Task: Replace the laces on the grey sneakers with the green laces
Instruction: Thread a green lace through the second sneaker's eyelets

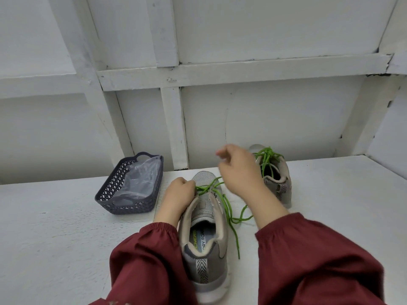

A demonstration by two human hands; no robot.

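A white table [66, 238] with a rough, speckled top runs back to a white panelled wall. Left of the middle and toward the far side sits a dark latticed basket [132, 206]. At the near middle a grey sneaker [207, 267] stands upright, heel near and toe far. A loose end of its green lace [233, 219] trails on the table just to its right. A second sneaker [279, 181] stands farther right, partly hidden, seemingly heel nearest too.

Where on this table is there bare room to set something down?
Two bare patches of table: the near left, in front of the basket and left of the near sneaker, and the right side, past the far sneaker. The middle is crowded: the green lace trails loose between the two sneakers.
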